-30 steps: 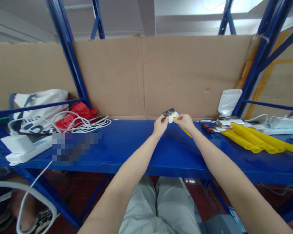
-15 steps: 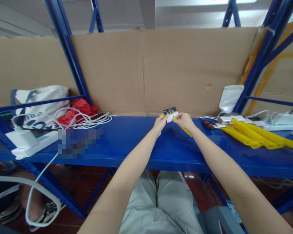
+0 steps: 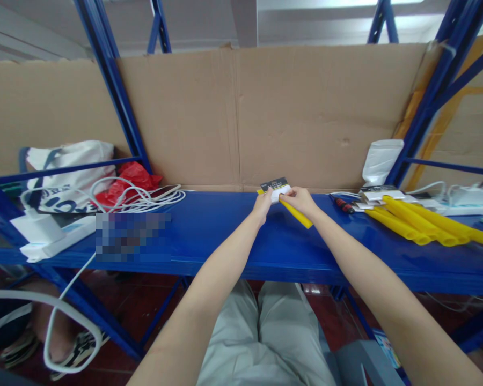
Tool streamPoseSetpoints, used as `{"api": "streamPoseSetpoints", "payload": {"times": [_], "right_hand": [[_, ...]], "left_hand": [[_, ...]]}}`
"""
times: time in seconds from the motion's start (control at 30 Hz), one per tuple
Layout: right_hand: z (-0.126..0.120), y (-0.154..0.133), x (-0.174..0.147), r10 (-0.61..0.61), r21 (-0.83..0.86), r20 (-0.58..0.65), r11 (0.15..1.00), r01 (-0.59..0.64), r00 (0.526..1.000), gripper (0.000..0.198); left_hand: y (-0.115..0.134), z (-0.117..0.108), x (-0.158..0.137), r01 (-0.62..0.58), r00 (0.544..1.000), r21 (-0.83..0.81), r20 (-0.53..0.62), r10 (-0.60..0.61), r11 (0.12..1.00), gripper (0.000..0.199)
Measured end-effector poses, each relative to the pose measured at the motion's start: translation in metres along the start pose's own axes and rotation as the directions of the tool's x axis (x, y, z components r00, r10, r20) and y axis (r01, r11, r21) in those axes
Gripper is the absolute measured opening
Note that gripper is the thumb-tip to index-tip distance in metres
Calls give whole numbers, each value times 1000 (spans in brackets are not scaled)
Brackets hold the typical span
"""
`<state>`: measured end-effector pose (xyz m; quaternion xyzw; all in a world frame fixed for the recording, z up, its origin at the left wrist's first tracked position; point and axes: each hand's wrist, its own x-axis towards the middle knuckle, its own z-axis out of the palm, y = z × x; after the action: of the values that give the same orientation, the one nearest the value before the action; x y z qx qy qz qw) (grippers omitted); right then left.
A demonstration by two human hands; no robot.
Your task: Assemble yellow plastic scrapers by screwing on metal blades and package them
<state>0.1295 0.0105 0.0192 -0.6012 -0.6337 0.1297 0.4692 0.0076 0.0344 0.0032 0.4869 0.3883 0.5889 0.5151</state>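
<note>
A small black-and-white printed card is held up between my hands above the blue shelf, against a yellow tube. My left hand is closed with its thumb on the card's left side. A tip of the tube shows just above that hand. Closed fingers of my right hand grip the card's right edge and the tube, whose lower end slants down to the right. The card covers the tube's middle, so I cannot tell how the two are joined.
Several yellow tubes lie at the right, beside a stack of cards and a red-and-black tool. White cables, a power strip and a cloth bag sit at the left. Cardboard stands behind.
My right hand has shifted slightly left and the card has turned a little. More of the yellow tube's lower end now shows below my right hand.
</note>
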Motion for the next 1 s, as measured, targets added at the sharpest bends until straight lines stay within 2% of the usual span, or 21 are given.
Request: {"api": "streamPoseSetpoints", "payload": {"times": [0.13,0.27,0.33,0.53,0.7,0.8,0.9,1.0], "right_hand": [[-5,-3,1,215,252,22,944,-214,976,9],[-14,-4,0,298,361,199,863,-352,934,8],[-18,-3,-1,300,422,282,814,-399,911,10],[-19,5,4,280,543,397,697,-469,874,16],[-15,12,10,282,529,440,685,-500,852,11],[-16,14,11,278,522,445,691,-499,851,11],[-18,13,10,247,533,440,702,-473,863,13],[-22,12,8,215,529,493,696,-486,843,19]], "left_hand": [[4,-2,2,15,993,-28,-117,-18,999,27],[6,-4,2,42,987,-39,-152,-47,998,26],[6,-5,2,54,984,-37,-170,-60,998,25],[9,-5,1,93,972,-97,-206,-111,991,27],[9,-5,5,140,960,-269,-197,-197,953,37],[8,-7,9,129,963,-335,-181,-198,933,45],[8,-11,9,145,959,-322,-186,-213,935,52],[9,-17,8,158,942,-260,-248,-224,953,54]]}}
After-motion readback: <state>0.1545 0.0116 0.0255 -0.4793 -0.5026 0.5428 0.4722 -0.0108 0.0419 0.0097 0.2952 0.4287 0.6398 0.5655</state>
